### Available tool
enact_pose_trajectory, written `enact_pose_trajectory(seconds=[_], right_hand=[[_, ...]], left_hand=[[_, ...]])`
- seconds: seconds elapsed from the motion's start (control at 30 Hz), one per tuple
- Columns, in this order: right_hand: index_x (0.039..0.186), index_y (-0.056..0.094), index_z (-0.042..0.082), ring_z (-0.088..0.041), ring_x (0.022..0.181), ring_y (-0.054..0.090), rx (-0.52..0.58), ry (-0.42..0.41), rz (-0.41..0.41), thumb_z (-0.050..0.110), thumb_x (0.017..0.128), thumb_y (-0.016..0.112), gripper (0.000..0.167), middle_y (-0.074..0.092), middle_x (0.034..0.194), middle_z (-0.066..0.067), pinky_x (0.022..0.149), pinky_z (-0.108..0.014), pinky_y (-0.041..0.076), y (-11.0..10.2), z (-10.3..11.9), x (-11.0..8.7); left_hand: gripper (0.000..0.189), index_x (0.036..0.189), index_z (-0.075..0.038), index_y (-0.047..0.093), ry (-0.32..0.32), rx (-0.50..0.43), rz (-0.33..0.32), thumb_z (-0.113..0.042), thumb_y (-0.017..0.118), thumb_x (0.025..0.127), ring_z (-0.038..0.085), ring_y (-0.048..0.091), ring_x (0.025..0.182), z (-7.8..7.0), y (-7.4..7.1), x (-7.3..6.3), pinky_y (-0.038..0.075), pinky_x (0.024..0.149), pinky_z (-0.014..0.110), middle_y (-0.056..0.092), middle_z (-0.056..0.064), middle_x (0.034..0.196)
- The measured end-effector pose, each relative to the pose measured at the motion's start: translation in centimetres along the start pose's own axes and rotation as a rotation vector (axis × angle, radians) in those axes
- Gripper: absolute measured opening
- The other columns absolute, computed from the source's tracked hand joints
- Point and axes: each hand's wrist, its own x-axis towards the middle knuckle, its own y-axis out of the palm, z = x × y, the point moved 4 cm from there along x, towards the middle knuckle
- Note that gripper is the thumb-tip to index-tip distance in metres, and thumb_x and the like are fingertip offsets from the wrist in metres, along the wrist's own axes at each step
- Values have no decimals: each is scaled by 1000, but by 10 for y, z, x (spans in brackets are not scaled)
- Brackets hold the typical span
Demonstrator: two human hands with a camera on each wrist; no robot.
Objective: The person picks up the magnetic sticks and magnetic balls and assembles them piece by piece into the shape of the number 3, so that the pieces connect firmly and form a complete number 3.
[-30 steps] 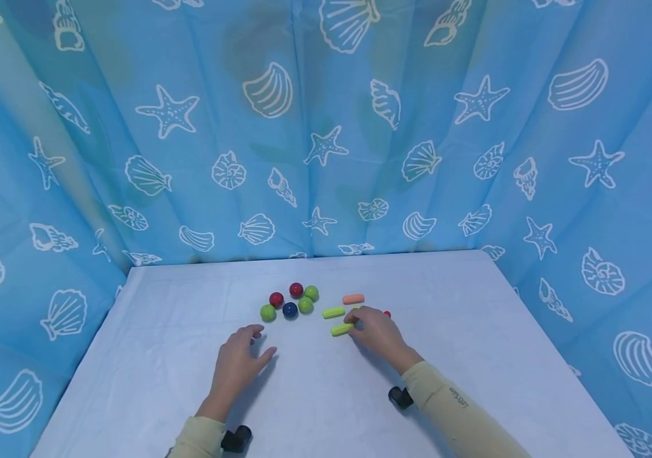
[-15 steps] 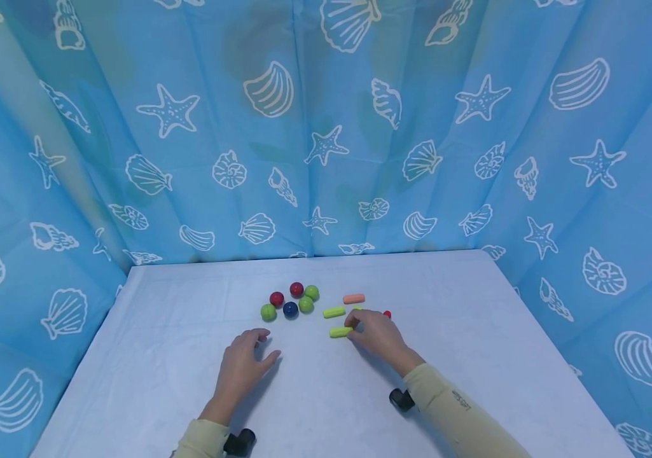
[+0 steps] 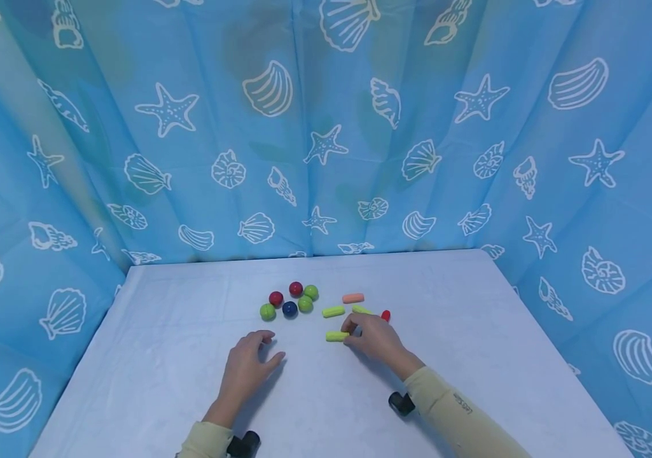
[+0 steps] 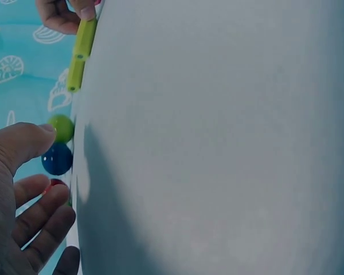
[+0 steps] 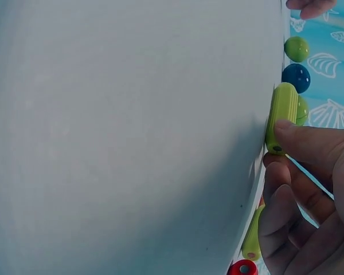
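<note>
My right hand [image 3: 376, 337] pinches the right end of a ridged yellow-green cylinder [image 3: 335, 336], which lies on or just over the white table. In the right wrist view, the thumb presses on this ridged cylinder [image 5: 284, 106], and a dark hole shows in its end. Behind it lie a second yellow-green cylinder [image 3: 333, 312], a third [image 3: 362, 310] partly behind the fingers, an orange cylinder [image 3: 353, 298] and a red piece [image 3: 385, 315]. My left hand [image 3: 244, 369] hovers with relaxed, spread fingers and holds nothing, nearest to the group of glossy balls.
The ball group has a dark blue ball [image 3: 289, 309], red balls [image 3: 276, 298] and green balls [image 3: 268, 312], left of the cylinders. A white cloth covers the table [image 3: 446, 286]. A blue shell-print curtain [image 3: 314, 178] surrounds its back and sides.
The pinched yellow-green cylinder has moved slightly left and nearer to me with my right hand, uncovering more of the red piece. My left hand has drifted a little to the right.
</note>
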Motion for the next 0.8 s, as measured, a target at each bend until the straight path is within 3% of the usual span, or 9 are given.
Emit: enact_pose_trajectory(seconds=[0.8], right_hand=[[100,71,24,-9,84,57,91,-27,110,19,85,83,20,66,93,12,79,-29,52,11,12,-8]], left_hand=[[45,122,-12,67,14,-85,22,-27,85,84,22,64,104,-9,11,-6,53,94,45,68,0,106]])
